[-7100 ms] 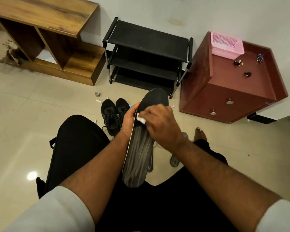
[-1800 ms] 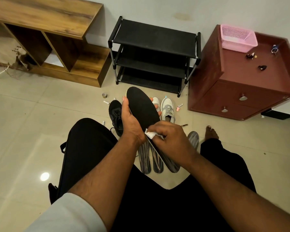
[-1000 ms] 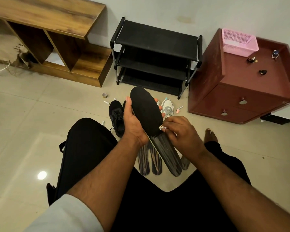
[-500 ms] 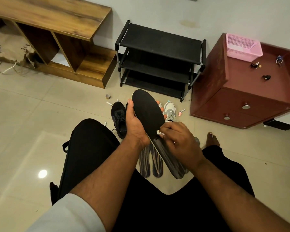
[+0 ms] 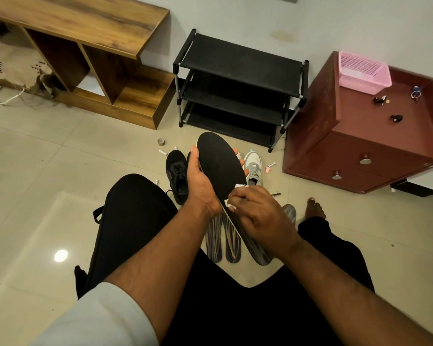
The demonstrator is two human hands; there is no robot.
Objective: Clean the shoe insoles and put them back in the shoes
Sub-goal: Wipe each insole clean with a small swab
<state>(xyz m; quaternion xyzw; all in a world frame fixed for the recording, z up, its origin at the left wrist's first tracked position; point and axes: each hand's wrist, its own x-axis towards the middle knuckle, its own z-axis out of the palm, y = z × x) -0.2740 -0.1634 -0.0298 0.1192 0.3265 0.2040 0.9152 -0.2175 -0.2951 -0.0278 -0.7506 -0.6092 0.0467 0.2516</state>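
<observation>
insole [image 5: 220,168] black | wipe [image 5: 229,203] white | basket [image 5: 364,72] pink | cabinet [image 5: 355,156] maroon | rack [image 5: 238,88] black

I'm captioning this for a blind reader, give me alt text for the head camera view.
A seated person's left hand holds a black insole while the right hand wipes it with a white cloth. More insoles and shoes lie on the floor before a black rack.

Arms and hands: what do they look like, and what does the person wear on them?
Both hands, left hand and right hand, are bare: no gloves, rings or watch are visible. The forearms are bare too. A light grey sleeve covers the left upper arm; the right sleeve is out of view.
</observation>
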